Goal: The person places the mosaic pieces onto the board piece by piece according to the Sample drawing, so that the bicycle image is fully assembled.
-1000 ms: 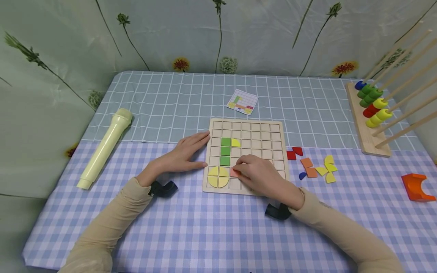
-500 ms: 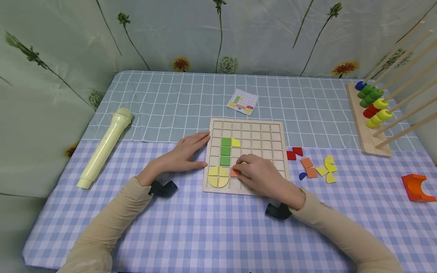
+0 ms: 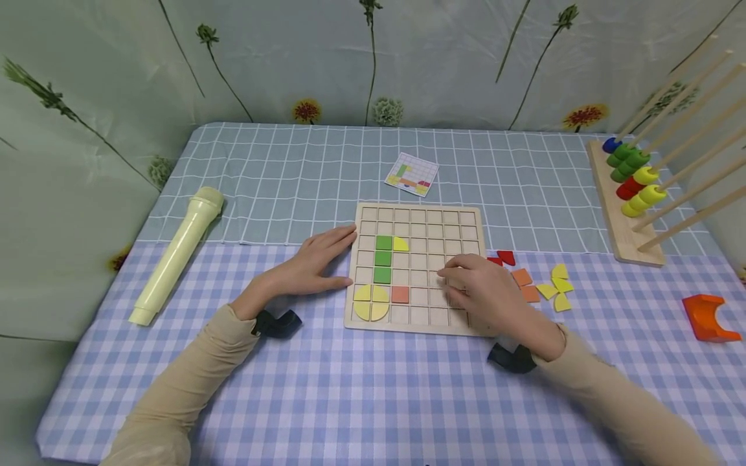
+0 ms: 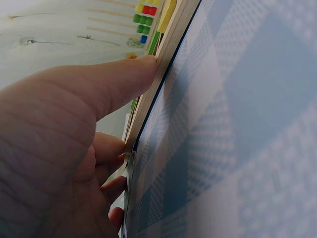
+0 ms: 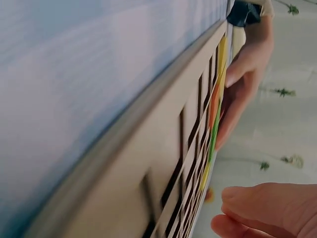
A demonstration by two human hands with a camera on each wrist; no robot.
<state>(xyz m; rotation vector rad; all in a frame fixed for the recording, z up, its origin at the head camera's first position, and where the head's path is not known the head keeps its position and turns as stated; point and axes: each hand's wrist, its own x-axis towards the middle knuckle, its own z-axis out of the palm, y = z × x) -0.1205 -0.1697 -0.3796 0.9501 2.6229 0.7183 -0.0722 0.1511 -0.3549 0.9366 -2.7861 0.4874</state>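
A square wooden grid board (image 3: pixel 418 246) lies mid-table. My left hand (image 3: pixel 309 264) rests flat beside it, thumb and fingertips touching its left edge; the left wrist view shows the thumb (image 4: pixel 124 82) against the rim. Three green squares (image 3: pixel 383 258) form a column in the grid, with a yellow quarter circle (image 3: pixel 400 244) by the top one. Yellow quarters (image 3: pixel 371 303) make a circle at lower left, and an orange square (image 3: pixel 399 295) sits to its right. Above the board's right side hovers my right hand (image 3: pixel 486 294), fingers loosely bent, holding nothing visible.
Right of the board lie loose red (image 3: pixel 506 257), orange (image 3: pixel 522 277) and yellow pieces (image 3: pixel 561 285). A printed pattern card (image 3: pixel 411 174) lies behind it. At left is a cream microphone-shaped toy (image 3: pixel 177 255); at right, a pegged bead stand (image 3: pixel 618 213) and an orange arch block (image 3: pixel 706 318).
My right hand has let go of the orange square, now lying fully visible in its cell, and has moved right across the board. The left hand stays in place.
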